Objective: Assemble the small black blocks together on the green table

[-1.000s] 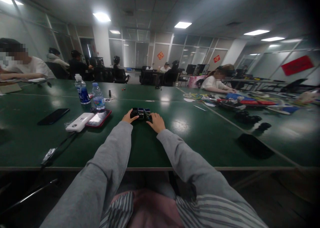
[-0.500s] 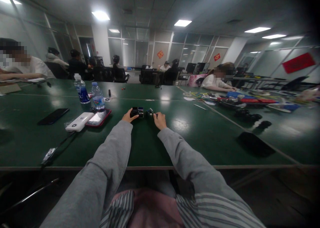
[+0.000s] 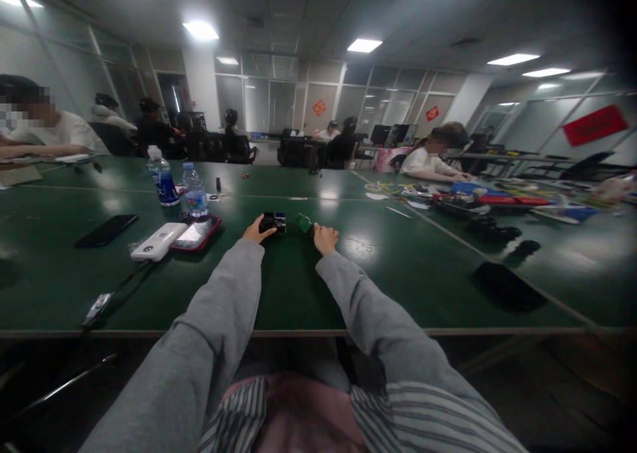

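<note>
Far out on the green table, my left hand is closed on a small black block with coloured faces. My right hand pinches a smaller green-faced piece, held a little to the right of the block and apart from it. Both arms are stretched forward in grey sleeves. The fingertips are small and partly hidden behind the pieces.
Left of my hands lie a red-cased phone, a white power bank and a black phone, with two water bottles behind. A black pad lies right. Other people sit at the table's far sides among clutter.
My right hand has pulled a small piece off the black block and carried it to the right. The left hand has stayed on the block.
</note>
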`<action>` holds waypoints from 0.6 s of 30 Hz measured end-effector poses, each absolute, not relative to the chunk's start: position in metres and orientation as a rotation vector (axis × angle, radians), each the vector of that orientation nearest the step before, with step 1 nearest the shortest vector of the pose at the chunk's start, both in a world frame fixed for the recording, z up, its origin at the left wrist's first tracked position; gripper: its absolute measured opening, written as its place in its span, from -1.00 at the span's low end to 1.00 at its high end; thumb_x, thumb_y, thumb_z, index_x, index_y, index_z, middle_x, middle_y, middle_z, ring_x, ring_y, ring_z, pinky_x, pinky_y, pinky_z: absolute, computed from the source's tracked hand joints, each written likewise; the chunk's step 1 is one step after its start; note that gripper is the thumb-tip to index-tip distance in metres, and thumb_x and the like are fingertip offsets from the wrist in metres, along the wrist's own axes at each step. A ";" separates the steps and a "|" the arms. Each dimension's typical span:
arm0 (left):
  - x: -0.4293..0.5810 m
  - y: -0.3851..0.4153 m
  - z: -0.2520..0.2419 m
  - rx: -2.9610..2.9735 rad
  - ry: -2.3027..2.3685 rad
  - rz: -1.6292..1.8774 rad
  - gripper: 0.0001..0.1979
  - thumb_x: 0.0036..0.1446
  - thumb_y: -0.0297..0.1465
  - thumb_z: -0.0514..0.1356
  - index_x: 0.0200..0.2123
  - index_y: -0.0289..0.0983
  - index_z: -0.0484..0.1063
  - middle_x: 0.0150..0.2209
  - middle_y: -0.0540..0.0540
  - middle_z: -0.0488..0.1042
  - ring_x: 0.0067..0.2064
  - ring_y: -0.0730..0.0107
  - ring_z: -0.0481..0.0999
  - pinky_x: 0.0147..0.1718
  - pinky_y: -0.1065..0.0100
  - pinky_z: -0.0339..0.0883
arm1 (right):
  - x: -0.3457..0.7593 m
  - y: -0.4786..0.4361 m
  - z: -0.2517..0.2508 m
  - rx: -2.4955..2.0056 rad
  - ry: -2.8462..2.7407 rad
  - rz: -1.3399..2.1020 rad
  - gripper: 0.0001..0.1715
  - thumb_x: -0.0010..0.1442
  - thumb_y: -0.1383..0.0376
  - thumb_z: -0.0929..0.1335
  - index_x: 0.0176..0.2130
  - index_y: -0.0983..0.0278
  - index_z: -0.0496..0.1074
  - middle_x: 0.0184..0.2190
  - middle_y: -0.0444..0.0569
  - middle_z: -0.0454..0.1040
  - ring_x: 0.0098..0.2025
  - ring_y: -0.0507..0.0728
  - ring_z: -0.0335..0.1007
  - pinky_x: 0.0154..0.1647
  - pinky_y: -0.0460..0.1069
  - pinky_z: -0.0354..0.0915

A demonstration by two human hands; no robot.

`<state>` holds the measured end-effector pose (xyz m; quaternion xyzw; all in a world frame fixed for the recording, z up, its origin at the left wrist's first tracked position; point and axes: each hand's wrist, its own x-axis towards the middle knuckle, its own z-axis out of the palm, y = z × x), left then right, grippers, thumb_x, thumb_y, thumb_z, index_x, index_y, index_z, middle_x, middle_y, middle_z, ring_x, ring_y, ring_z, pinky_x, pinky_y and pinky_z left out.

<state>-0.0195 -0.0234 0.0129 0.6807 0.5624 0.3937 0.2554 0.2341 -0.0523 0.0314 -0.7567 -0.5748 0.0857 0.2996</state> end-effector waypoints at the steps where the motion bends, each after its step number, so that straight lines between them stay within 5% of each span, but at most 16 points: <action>1: -0.020 -0.023 0.012 1.859 1.529 1.066 -0.08 -0.11 0.02 0.23 0.25 -0.26 0.02 0.19 -0.23 0.21 0.18 0.09 0.24 0.14 0.16 0.08 | 0.235 -0.053 0.032 -2.029 -1.500 0.218 -0.35 0.29 0.04 0.00 -0.05 0.35 0.41 -0.01 0.26 0.26 0.07 0.30 0.04 0.03 0.18 0.03; 14: -0.020 -0.021 0.011 1.862 1.526 1.037 -0.04 -0.13 0.08 0.20 0.25 -0.26 0.00 0.22 -0.25 0.16 0.19 0.07 0.21 0.15 0.13 0.07 | 0.247 -0.049 0.032 -2.071 -1.358 0.087 -0.56 0.26 0.24 0.08 -0.09 0.37 0.38 -0.06 0.23 0.30 0.03 0.27 0.09 -0.02 0.12 0.07; 18: -0.021 -0.021 0.011 1.857 1.521 1.030 -0.06 -0.11 0.07 0.20 0.26 -0.25 -0.02 0.22 -0.25 0.15 0.20 0.09 0.21 0.15 0.13 0.06 | 0.245 -0.047 0.035 -1.963 -1.363 0.042 -0.49 0.29 0.15 0.03 0.01 0.36 0.28 -0.08 0.21 0.31 -0.02 0.24 0.15 -0.03 0.08 0.08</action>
